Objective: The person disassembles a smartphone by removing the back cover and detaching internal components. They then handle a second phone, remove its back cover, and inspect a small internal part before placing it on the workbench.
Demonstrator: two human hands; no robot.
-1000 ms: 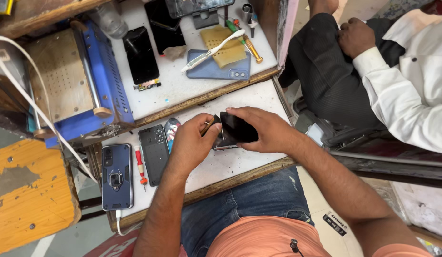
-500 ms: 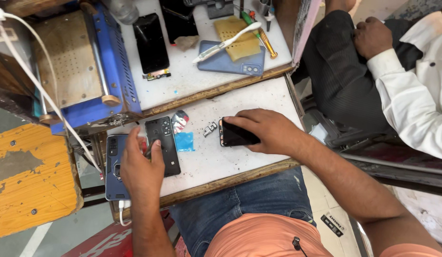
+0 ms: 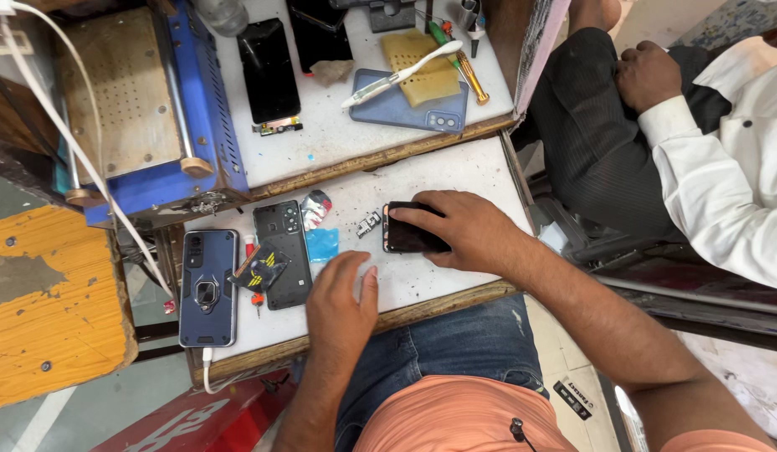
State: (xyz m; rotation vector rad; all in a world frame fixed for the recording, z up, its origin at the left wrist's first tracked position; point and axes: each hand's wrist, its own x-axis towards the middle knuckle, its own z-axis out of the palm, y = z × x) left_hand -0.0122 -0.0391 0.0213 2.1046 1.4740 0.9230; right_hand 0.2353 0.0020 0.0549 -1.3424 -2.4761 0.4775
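Observation:
My right hand lies over a black phone on the lower white bench top, fingers wrapped over its top edge. My left hand rests flat on the bench with fingers together, holding nothing, just right of a black phone back cover with a black-and-yellow pick on it. A small blue packet and a small metal part lie between my hands. A dark blue phone with a ring holder sits at the left, with a white cable plugged in.
The upper shelf holds a blue heating machine, a black screen panel, a blue phone case, a yellow pad, a white toothbrush and a screwdriver. A person in a white shirt sits at the right. An orange stool stands at the left.
My left hand has moved right from the black back cover to the bench top near the front edge. My right hand stays on the black phone. The view shifted slightly.

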